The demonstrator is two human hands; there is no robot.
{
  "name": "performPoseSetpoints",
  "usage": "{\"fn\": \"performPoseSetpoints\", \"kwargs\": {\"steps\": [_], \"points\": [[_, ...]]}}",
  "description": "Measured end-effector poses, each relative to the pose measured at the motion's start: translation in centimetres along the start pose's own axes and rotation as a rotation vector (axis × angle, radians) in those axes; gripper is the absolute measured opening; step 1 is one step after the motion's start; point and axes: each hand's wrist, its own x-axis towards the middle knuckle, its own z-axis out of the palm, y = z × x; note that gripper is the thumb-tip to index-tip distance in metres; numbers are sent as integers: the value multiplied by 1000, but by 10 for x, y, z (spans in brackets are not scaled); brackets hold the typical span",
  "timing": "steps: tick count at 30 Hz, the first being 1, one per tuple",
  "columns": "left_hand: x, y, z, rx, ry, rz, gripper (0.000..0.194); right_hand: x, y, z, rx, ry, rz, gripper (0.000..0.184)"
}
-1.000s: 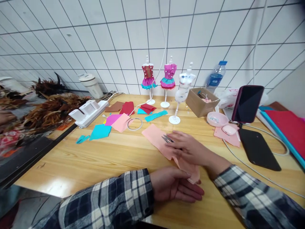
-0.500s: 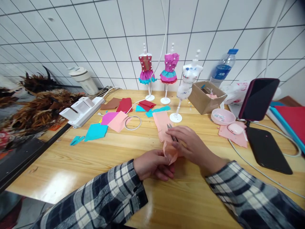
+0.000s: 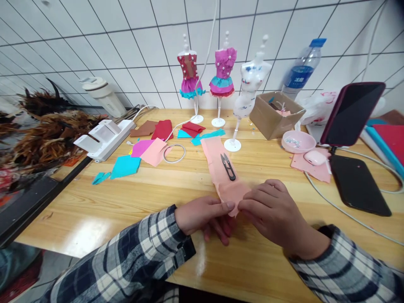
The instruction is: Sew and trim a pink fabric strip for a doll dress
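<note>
A long strip of pink fabric (image 3: 214,162) lies on the wooden table (image 3: 151,198), running away from me. Small black thread snips (image 3: 227,166) rest on top of it, touched by neither hand. My left hand (image 3: 203,215) pinches the near end of the strip between thumb and fingers. My right hand (image 3: 274,212) pinches the same end from the right side. Both hands meet at the strip's near edge, close to the table's front.
Three small dress forms (image 3: 221,80) stand at the back, two of them dressed. Cloth scraps (image 3: 148,151), a white power strip (image 3: 102,139), a cardboard box (image 3: 276,113), a pink dish (image 3: 297,141), a water bottle (image 3: 299,69), two phones (image 3: 360,185) and cables surround the spot. Feathers (image 3: 47,134) lie left.
My right hand has let go of the snips, which now lie on the strip, and moved back to the near end. The strip has been straightened and both hands now pinch it.
</note>
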Motion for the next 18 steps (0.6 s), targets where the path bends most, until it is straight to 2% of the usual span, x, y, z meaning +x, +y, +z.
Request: {"fn": "performPoseSetpoints", "kwargs": {"steps": [3,10,14,18], "points": [[-3,0,-1,-58,-43,-30,56,-3,-4,-4,-61,23,-31,13],[-7,1,3,-119,-8,-9,40,-6,-2,-9,-188,-24,-109,16],[-4,0,4,-48,41,86,38,-4,-3,-12,-161,-41,-123,14],[-4,-1,8,173,70,264,32,0,-6,-15,33,-18,-26,4]]}}
